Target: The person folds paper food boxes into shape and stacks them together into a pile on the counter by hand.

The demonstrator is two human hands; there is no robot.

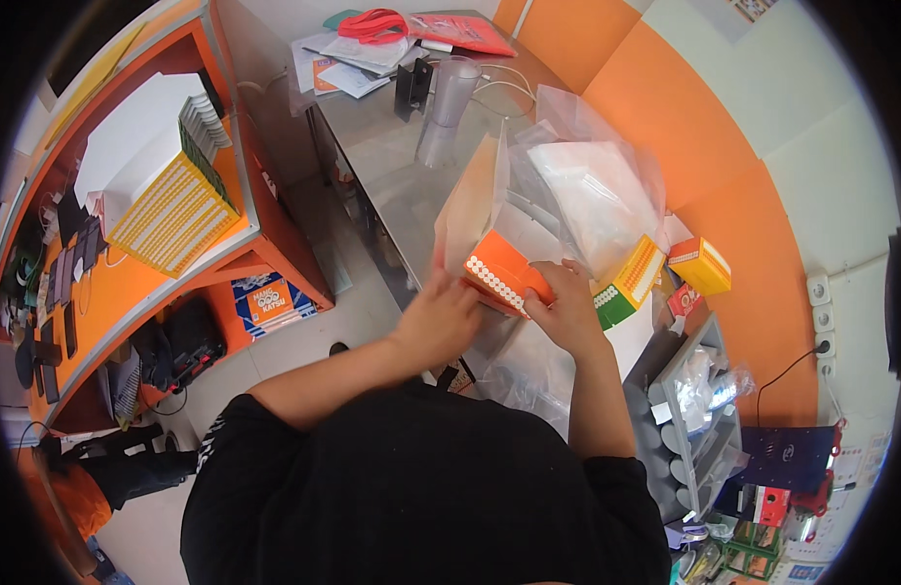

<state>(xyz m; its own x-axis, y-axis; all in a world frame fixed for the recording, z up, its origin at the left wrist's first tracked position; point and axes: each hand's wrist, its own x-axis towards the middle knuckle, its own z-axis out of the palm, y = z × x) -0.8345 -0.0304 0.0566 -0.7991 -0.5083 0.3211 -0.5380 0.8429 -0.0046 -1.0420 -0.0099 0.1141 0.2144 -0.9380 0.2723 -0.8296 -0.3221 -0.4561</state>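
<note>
In front of me is a cardboard carton with an orange panel, a row of white dots along its edge and a tall pale flap standing up. My left hand is at its near left side, fingers bent against the edge and partly hidden. On the right, my right hand grips the orange panel, thumb on the near side and fingers over the top. Just beyond that hand lies a green and yellow carton. A clear plastic bag with white sheets is behind the carton.
Stacked clear cups stand on the metal table, papers at its far end. A yellow box sits by the orange wall. A grey rack is at right. Folded yellow cartons fill the left counter.
</note>
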